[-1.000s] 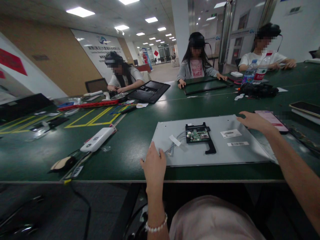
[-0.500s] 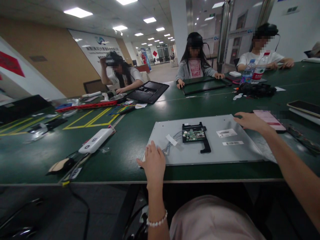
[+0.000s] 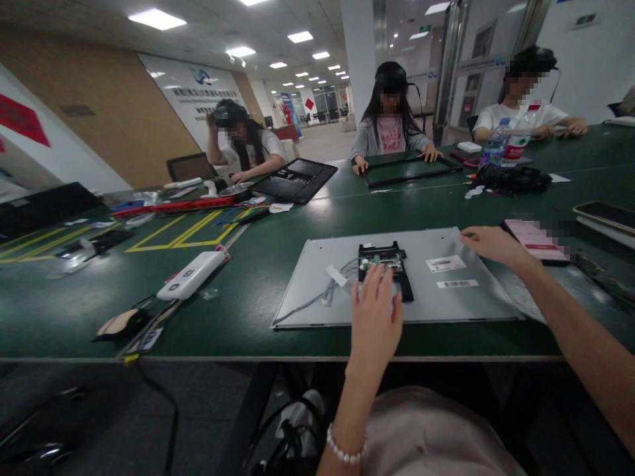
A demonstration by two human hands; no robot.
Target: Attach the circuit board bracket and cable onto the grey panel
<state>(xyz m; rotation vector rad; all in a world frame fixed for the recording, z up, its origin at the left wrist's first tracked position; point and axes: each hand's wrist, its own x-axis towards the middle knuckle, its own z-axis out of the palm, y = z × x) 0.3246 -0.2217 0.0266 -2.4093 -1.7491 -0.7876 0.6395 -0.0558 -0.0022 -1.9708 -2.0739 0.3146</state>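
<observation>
A flat grey display panel (image 3: 426, 241) lies back side up near the table's front edge, with two white labels on its right part. A black plastic bracket (image 3: 405, 287) holding a green circuit board (image 3: 381, 260) sits on its middle. Grey cables (image 3: 310, 305) run left from the board under a strip of white tape (image 3: 337, 275). My left hand (image 3: 377, 317), fingers stretched out, is over the lower side of the bracket; whether it touches is unclear. At the panel's far right corner my right hand (image 3: 493, 246) rests with its fingers extended, holding nothing.
Right of the panel lies a phone (image 3: 536, 239). A white power bank (image 3: 191, 274) and a mouse (image 3: 124, 325) are to the left. Across the table sit several people; one has both hands on a black frame (image 3: 417, 177). Bottles (image 3: 516, 142) stand behind a black bundle (image 3: 513, 178).
My left hand has moved right, from the panel's left edge to the bracket, uncovering the cables at the left corner. My right hand stays near the far right corner.
</observation>
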